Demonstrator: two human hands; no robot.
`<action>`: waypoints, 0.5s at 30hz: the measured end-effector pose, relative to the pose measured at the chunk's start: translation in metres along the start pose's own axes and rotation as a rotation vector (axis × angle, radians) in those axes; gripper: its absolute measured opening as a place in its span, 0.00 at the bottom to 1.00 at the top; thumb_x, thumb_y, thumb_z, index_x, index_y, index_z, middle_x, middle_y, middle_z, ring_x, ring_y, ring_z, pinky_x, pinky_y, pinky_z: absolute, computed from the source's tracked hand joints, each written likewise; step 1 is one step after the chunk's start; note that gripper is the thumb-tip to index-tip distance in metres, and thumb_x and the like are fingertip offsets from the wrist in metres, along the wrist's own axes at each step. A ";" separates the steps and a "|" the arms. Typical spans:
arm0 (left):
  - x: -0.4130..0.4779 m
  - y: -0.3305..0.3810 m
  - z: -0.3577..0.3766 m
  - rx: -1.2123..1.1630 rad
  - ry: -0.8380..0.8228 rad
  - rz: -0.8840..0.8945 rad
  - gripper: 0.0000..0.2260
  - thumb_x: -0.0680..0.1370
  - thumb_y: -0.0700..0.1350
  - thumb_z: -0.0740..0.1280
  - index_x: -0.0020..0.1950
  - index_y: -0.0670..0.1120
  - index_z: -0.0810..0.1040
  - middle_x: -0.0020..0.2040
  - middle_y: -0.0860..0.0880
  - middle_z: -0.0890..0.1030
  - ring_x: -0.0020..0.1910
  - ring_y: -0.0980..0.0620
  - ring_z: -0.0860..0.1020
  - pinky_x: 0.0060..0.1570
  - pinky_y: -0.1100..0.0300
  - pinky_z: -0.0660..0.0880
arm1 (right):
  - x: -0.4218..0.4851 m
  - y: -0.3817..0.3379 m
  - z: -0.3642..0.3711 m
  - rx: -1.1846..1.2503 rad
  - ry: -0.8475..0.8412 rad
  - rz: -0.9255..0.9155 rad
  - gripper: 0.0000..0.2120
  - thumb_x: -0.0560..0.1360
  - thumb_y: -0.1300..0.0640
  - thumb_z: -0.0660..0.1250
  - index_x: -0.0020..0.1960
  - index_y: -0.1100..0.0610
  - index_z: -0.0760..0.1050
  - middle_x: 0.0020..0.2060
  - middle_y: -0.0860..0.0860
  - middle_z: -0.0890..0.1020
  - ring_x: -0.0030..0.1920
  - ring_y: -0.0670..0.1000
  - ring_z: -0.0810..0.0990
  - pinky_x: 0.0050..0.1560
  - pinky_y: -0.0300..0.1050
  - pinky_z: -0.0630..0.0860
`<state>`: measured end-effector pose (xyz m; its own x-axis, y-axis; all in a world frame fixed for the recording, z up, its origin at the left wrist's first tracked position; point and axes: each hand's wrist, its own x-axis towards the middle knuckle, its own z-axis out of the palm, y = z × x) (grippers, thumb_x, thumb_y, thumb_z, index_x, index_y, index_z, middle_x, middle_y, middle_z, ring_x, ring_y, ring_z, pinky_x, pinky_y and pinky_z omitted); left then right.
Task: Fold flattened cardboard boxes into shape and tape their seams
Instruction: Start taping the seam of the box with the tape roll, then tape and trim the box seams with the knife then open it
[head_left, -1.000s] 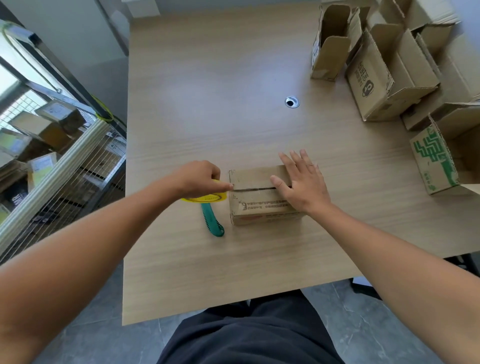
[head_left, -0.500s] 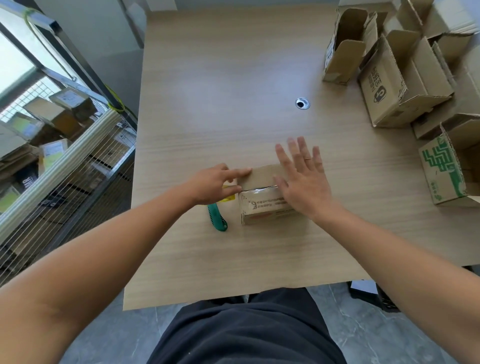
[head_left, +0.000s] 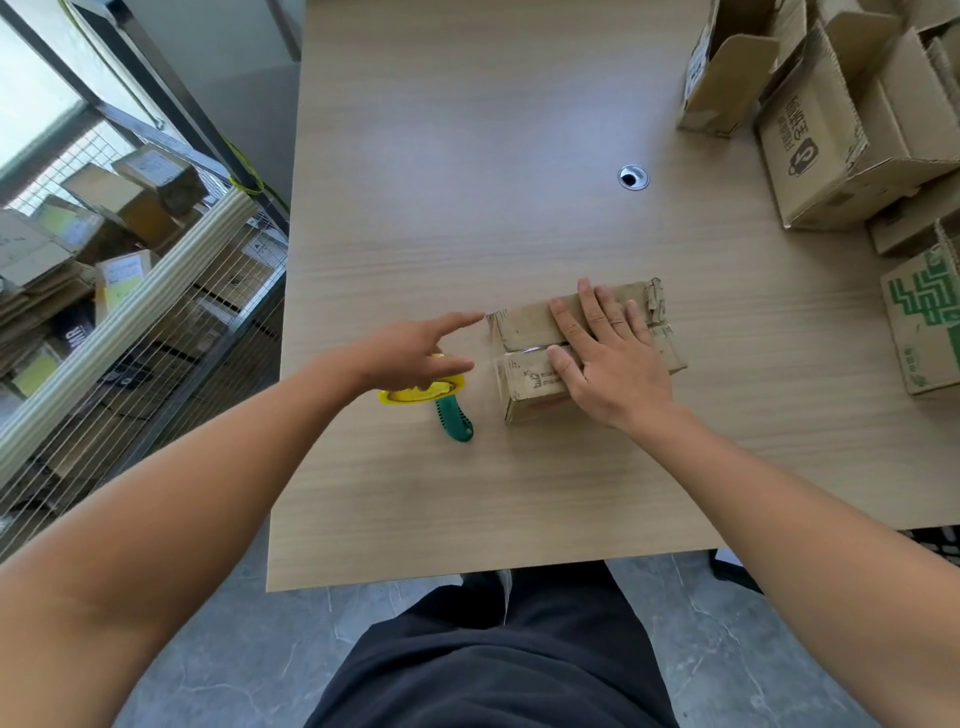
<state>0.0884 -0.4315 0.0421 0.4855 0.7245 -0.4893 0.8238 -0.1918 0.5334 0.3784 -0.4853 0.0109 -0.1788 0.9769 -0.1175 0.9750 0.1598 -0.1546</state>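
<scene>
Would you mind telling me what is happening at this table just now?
A person is taping a small cardboard box on the table. The right hand lies flat on its closed top flaps. The left hand is over the tape dispenser beside it, forefinger stretched toward the box's left end. More boxes stand at the far right.

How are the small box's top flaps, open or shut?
Shut: on the small box both flaps lie flat, meeting under the right hand.
</scene>
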 end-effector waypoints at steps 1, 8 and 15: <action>0.003 0.001 0.000 0.011 -0.020 0.013 0.30 0.80 0.63 0.62 0.74 0.77 0.47 0.40 0.52 0.84 0.36 0.56 0.81 0.40 0.58 0.75 | 0.001 0.001 -0.001 0.002 -0.009 0.010 0.30 0.81 0.33 0.37 0.81 0.39 0.42 0.82 0.46 0.40 0.81 0.47 0.38 0.80 0.53 0.36; 0.030 0.010 -0.012 0.188 -0.010 0.120 0.29 0.82 0.60 0.60 0.68 0.84 0.43 0.38 0.55 0.82 0.38 0.58 0.75 0.41 0.58 0.69 | 0.017 0.007 -0.010 0.023 -0.061 0.035 0.29 0.79 0.35 0.36 0.80 0.34 0.38 0.81 0.43 0.38 0.81 0.45 0.36 0.79 0.50 0.32; 0.045 0.015 -0.018 0.231 0.069 0.094 0.29 0.82 0.61 0.59 0.67 0.84 0.42 0.37 0.48 0.82 0.41 0.49 0.79 0.46 0.52 0.76 | 0.041 0.009 -0.008 0.025 -0.044 0.106 0.30 0.78 0.30 0.37 0.79 0.33 0.38 0.82 0.44 0.40 0.81 0.44 0.36 0.79 0.51 0.34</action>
<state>0.1178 -0.3899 0.0405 0.5483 0.7383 -0.3928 0.8249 -0.4004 0.3990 0.3808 -0.4424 0.0121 -0.0806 0.9808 -0.1777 0.9852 0.0514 -0.1636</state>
